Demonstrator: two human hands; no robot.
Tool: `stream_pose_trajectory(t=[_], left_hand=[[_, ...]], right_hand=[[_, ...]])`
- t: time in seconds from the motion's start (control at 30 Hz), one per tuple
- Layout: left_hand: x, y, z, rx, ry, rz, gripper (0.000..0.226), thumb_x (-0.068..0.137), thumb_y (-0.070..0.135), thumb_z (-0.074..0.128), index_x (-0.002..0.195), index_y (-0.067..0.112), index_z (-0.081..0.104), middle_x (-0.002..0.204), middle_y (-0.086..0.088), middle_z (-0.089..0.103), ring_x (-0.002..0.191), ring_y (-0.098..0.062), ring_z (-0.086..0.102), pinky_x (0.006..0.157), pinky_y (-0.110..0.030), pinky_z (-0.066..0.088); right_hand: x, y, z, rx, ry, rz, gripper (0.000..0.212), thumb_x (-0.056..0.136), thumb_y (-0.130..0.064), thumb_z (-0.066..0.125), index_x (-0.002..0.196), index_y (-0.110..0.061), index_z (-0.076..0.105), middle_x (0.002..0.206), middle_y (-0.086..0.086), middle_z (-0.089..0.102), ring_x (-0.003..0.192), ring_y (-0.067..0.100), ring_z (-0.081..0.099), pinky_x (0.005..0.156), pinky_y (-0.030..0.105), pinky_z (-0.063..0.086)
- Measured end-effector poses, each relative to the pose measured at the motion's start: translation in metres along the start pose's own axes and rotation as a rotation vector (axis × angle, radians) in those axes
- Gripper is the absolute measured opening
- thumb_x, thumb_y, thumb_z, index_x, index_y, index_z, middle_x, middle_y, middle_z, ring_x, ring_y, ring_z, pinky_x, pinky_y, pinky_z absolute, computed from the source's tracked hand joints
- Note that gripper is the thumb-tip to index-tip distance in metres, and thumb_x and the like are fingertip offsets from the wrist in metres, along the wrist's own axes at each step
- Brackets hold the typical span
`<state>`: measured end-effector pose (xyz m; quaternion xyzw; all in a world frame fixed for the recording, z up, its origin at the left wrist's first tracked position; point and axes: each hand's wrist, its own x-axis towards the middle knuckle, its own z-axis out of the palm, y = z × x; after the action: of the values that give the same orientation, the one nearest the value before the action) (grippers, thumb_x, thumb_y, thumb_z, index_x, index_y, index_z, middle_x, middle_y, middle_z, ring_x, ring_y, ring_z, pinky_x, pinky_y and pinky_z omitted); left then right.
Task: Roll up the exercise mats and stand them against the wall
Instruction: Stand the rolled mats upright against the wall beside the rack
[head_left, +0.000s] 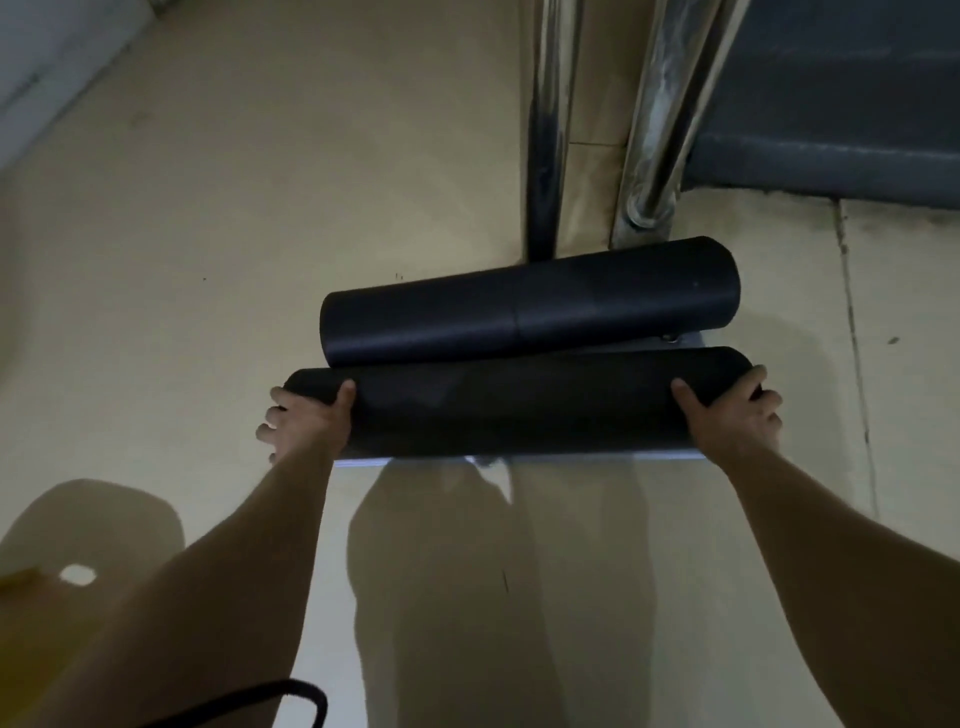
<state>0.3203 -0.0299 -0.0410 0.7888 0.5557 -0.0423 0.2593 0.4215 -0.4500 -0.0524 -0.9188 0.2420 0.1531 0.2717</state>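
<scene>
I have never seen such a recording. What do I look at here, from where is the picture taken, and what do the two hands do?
There is no machine: a person wears a camera on the head, so the picture looks forward and down along their own arms. The left hand and the right hand each grip one end of a dark rolled mat, thumbs on top, fingers curled round it. Beyond it a second rolled mat lies on the pale floor, before two shiny metal posts. Neither mat stands upright yet.
</scene>
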Motion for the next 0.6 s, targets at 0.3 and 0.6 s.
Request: stream_pose_trajectory(t=[0.3,0.6], left_hand=[[0.012,-0.017,0.001,-0.045,-0.018,0.004,0.121,0.062,0.076,0.078,0.147,0.006,0.029,0.147,-0.021,0.039,0.133,-0.048,0.043,0.112,-0.056,0.038],[0.007,-0.009,0.004,0.254,0.023,0.3,0.124,0.072,0.059,0.082,0.159,0.018,0.003,0.162,-0.025,0.01,0.147,-0.049,0.016,0.119,-0.061,0.024]], right_hand=[[-0.006,-0.002,0.001,-0.122,0.009,-0.157,0.13,0.068,-0.077,0.078,0.161,-0.041,-0.006,0.147,0.027,0.024,0.129,0.052,0.035,0.106,0.061,0.041],[-0.007,0.008,0.013,-0.327,0.013,-0.205,0.149,0.051,-0.079,0.085,0.158,-0.039,-0.012,0.156,0.027,0.011,0.138,0.054,0.027,0.111,0.065,0.038]])
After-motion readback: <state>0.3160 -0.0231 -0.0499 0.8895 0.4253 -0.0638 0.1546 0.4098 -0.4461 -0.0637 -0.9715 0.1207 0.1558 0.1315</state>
